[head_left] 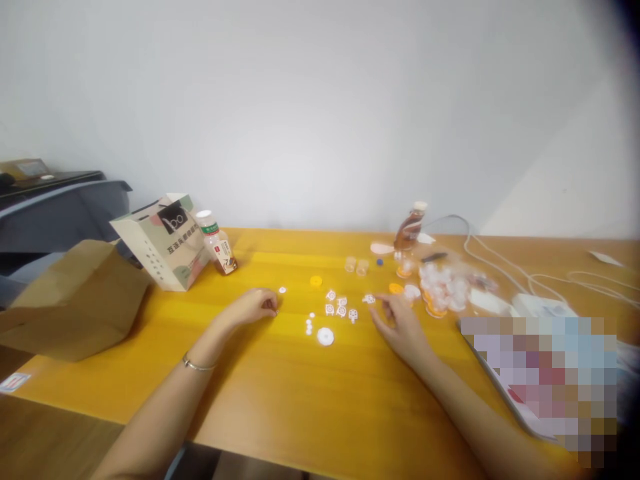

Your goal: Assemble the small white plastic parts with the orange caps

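Note:
My left hand (257, 305) is low over the wooden table, its fingers curled together; whatever they pinch is too small to make out. Just beyond its fingertips lies a small white disc (283, 290). My right hand (397, 323) has its fingers apart, with the fingertips beside a small white cut-out piece (369, 299). Several similar white pieces (341, 311) lie between my hands. Nearer to me are a larger white disc (325, 336) and several tiny white discs (309, 327). A yellow disc (316, 281) lies farther back.
A paper bag (170, 247), a brown bag (85, 300) and a labelled bottle (217, 247) stand at the left. Behind my right hand are a dark bottle (410, 230), small clear cups (356, 266), a pile of clear-wrapped parts (445, 287) and white cables (500, 267).

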`<state>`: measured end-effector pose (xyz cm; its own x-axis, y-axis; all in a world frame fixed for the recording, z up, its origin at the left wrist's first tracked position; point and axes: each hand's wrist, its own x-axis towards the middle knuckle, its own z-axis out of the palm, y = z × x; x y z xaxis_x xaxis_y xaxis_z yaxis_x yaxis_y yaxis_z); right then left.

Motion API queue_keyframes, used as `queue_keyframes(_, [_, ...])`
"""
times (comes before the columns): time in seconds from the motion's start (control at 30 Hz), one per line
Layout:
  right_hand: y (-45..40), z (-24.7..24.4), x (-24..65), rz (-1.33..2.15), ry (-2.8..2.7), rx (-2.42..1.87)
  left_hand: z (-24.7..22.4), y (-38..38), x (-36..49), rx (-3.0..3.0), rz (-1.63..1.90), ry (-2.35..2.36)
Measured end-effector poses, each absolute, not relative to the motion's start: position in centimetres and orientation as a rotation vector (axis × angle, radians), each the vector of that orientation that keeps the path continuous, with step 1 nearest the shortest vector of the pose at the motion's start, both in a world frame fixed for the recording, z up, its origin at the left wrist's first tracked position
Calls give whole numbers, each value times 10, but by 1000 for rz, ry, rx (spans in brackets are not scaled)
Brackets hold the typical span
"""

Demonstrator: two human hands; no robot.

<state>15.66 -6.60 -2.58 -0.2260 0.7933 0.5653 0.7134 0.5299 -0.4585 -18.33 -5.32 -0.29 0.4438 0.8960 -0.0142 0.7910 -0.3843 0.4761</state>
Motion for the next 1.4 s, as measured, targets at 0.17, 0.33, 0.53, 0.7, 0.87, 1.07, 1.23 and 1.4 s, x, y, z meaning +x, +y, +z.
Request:
queue_keyframes(0.17, [-90, -26, 127, 415, -2189, -1001, -4, -54, -181, 2329, 306, 1451])
queue_keyframes(0.33, [-103, -28, 111, 558, -2284, -885, -7, -55, -178, 2395, 285, 1519])
queue_keyframes(0.53, [-102, -36, 102, 576, -2213, -927, -9, -56, -176, 2462, 277, 1599])
queue_keyframes(0.7, [-99, -43, 97, 576, -2186, -946, -4, -67, -155, 2509, 379, 1558])
queue_keyframes(0.87, [-97, -50, 96, 604, -2182, -959, -10, -87, -112, 2498, 644, 1161])
queue_keyframes(1.07, [-96, -51, 97, 670, -2184, -933, -28, -91, -90, 2529, 648, 1201])
queue_keyframes(1.23, [-96, -51, 97, 682, -2177, -929, -30, -90, -88, 2489, 678, 1216])
queue_keyframes(1.4, [-96, -49, 97, 718, -2189, -948, -28, -92, -87, 2507, 697, 1195])
